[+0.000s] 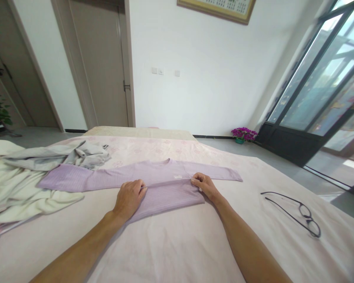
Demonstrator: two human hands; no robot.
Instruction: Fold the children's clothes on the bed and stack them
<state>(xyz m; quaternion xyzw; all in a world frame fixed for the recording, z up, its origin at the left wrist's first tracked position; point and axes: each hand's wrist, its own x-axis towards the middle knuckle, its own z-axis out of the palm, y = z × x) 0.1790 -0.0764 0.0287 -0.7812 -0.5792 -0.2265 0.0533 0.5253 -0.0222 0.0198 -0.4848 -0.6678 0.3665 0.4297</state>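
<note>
A lilac long-sleeved shirt point(159, 173) lies spread on the pink bedsheet point(171, 247), its neckline at the far side and its sleeves stretched out left and right. The lower part is doubled up, with a straight fold edge running across the body between my hands. My left hand point(130, 198) pinches the left end of that edge. At the right end, my right hand point(204, 185) grips the same edge between thumb and fingers. A small pale print sits on the chest, just beyond the edge. The shirt's left sleeve reaches the heap of clothes.
Crumpled grey cloth point(88, 154) and cream cloth point(6, 173) are heaped at the left. Black-framed glasses point(305, 212) rest on the sheet at the right. Past the bed, a pot of magenta flowers point(244, 134) stands on the floor by the dark-framed glass door point(297, 129).
</note>
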